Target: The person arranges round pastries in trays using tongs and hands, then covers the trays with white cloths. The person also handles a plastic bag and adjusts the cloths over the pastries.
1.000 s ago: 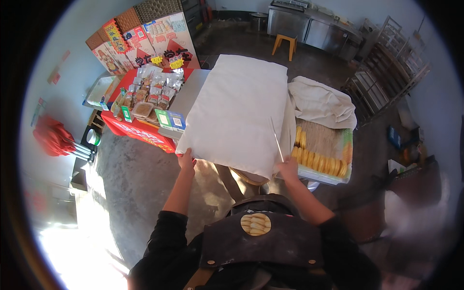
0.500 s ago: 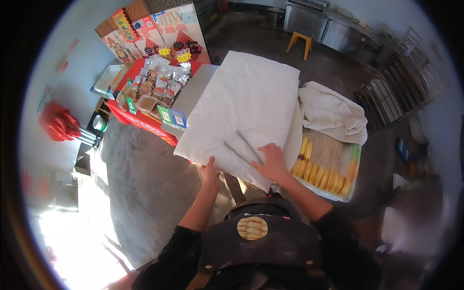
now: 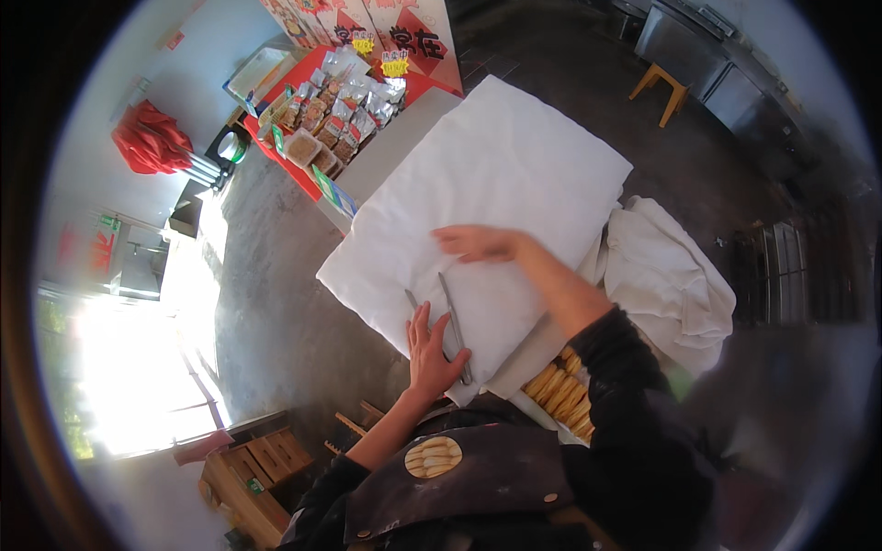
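Observation:
A thick white cloth cover (image 3: 514,156) lies spread over a wide flat surface before me. Metal tongs (image 3: 454,317) rest on its near part, their two arms apart. My left hand (image 3: 432,356) lies with fingers spread at the near edge of the cover, partly over the tongs. Farther up, my right hand (image 3: 478,243) is over the middle of the cloth, fingers stretched out and slightly blurred; whether it touches the cloth I cannot tell. Just right of the cover, long yellow pastries (image 3: 559,390) show in a tray, partly hidden by my right arm.
A crumpled white cloth (image 3: 661,275) lies at the right. Packaged snacks (image 3: 340,106) and plastic tubs (image 3: 303,147) stand on a red-covered table at the far left. A yellow stool (image 3: 660,92) stands far right, and a wooden crate (image 3: 257,473) near left.
My left hand has come from the cover's left edge onto its near part beside the tongs. My right hand has left the tongs and moved farther up the cloth. The view has turned.

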`<act>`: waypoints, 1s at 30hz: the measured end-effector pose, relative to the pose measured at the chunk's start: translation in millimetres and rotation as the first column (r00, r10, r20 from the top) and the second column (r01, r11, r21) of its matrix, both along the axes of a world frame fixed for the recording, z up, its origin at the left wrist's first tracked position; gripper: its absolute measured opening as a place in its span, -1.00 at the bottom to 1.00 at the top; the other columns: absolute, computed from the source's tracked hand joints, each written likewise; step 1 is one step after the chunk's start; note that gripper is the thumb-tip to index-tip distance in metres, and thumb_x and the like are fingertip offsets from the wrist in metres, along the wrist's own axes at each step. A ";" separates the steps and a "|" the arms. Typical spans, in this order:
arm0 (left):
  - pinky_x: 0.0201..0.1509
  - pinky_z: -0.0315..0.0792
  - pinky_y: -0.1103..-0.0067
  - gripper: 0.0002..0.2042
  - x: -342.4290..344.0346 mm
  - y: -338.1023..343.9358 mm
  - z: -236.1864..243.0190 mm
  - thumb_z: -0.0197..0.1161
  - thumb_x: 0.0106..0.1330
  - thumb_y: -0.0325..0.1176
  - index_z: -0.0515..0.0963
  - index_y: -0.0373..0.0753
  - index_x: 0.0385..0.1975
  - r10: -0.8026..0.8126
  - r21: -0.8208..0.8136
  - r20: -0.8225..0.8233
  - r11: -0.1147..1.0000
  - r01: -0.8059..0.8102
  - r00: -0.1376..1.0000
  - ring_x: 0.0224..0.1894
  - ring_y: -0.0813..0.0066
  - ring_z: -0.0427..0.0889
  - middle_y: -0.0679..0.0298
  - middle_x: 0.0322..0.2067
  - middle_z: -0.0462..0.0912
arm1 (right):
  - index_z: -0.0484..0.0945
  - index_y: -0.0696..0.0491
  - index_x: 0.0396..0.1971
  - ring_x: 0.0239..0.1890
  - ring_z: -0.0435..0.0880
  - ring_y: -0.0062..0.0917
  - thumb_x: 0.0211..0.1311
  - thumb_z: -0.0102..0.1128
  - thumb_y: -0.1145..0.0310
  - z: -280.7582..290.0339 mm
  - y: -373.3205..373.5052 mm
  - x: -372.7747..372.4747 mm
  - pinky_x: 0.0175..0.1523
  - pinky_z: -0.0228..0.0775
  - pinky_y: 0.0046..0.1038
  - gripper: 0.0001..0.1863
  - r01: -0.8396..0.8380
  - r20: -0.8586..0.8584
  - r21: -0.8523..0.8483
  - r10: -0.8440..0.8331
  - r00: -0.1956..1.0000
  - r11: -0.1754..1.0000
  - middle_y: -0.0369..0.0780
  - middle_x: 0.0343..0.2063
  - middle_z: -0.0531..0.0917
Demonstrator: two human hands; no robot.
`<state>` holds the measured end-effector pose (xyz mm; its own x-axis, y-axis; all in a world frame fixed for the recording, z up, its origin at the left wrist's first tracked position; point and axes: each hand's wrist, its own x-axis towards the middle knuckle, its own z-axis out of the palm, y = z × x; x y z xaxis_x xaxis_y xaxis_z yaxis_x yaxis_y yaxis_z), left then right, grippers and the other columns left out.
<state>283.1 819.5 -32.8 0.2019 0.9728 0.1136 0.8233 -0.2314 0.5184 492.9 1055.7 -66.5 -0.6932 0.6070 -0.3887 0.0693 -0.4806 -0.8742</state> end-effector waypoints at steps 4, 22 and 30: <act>0.69 -0.07 -0.12 -0.24 -1.7 1.9 -6.1 0.58 0.08 -0.15 0.52 -0.32 0.32 -0.019 -0.075 0.026 0.997 0.021 0.999 0.63 -0.28 0.06 -0.16 0.57 0.17 | 0.59 0.19 0.24 0.45 0.44 -0.05 0.44 0.26 0.42 44.0 36.0 258.2 0.50 0.35 -0.16 -0.59 -0.063 0.016 0.998 -0.999 -0.051 0.019 0.06 0.37 0.47; 0.65 0.00 -0.17 -0.38 12.8 1.1 -15.2 0.49 0.09 -0.22 0.55 -0.46 0.13 -0.017 -0.051 -0.113 0.999 0.012 0.993 0.60 -0.36 0.12 -0.18 0.47 0.31 | 0.66 0.20 0.09 0.19 0.66 -0.19 0.33 0.29 0.41 62.4 46.4 358.4 0.31 0.50 -0.16 -0.64 0.244 -0.167 0.845 -0.667 -0.726 -0.477 -0.06 0.13 0.68; 0.63 0.10 -0.05 -0.36 13.7 -1.5 -20.3 0.40 0.11 -0.25 0.58 -0.37 0.25 -0.024 -0.037 -0.111 0.999 0.020 0.993 0.58 -0.34 0.15 -0.20 0.44 0.36 | 0.47 0.04 0.44 0.34 0.64 -0.18 0.60 0.20 0.20 17.4 13.4 222.6 0.41 0.48 -0.19 -0.48 0.340 -0.343 0.067 -0.298 0.891 0.938 -0.16 0.30 0.62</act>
